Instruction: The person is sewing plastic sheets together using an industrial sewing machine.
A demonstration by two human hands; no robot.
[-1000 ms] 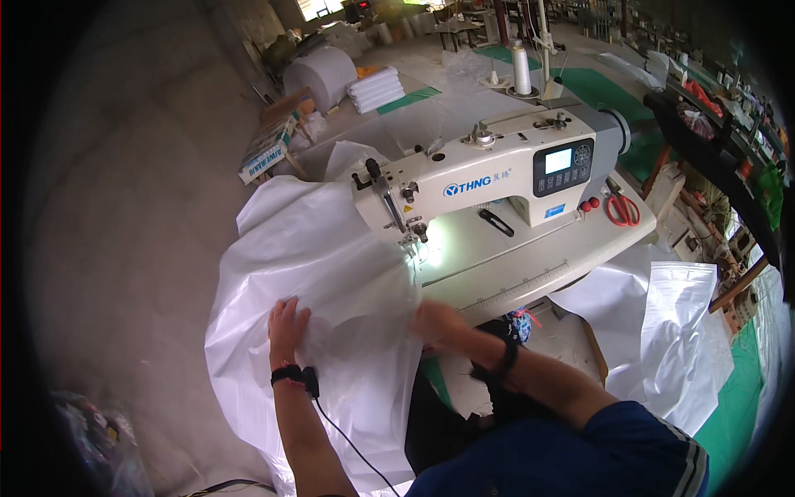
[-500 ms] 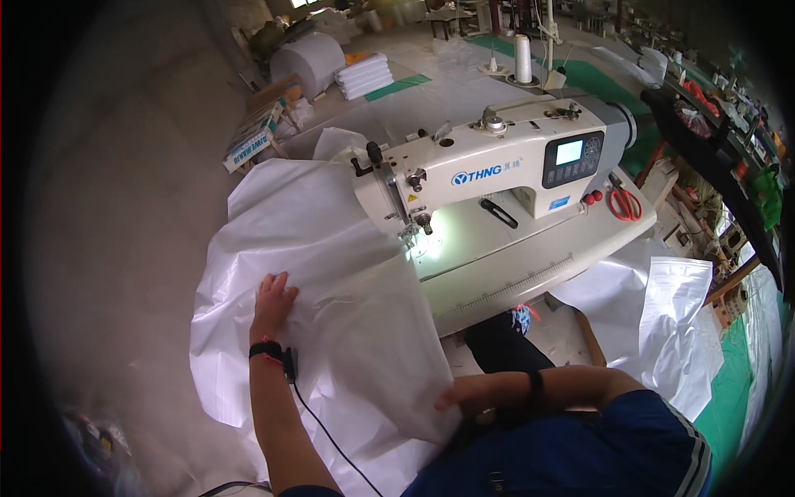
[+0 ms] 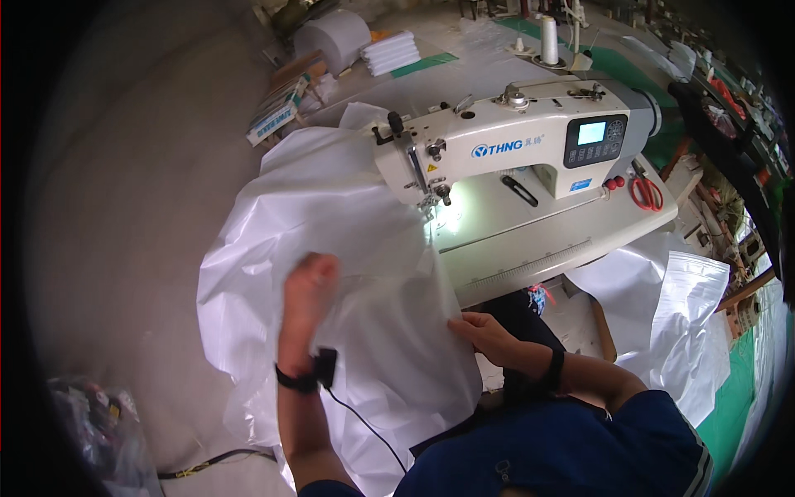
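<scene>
A large white plastic sheet (image 3: 364,290) hangs in loose folds over the left end of the sewing machine (image 3: 505,145), with its right edge running up to the lit needle area. My right hand (image 3: 490,338) pinches that edge between thumb and fingers, in front of the machine bed. Over the middle of the sheet is my left hand (image 3: 310,290), smeared by motion. Its fingers look drawn in, but whether they hold any of the sheet cannot be made out. A black band with a small box and cable sits on my left wrist.
Red-handled scissors (image 3: 646,194) and a black slotted piece (image 3: 519,190) lie on the machine bed (image 3: 530,265). More white sheeting (image 3: 691,315) hangs at the right. Behind stand a thread cone (image 3: 549,41), a large white roll (image 3: 333,40) and a folded stack (image 3: 389,54).
My right hand has moved up along the sheet's edge and now pinches it. My left hand, spread flat on the sheet before, has drawn its fingers in and blurs. The whole view has shifted slightly.
</scene>
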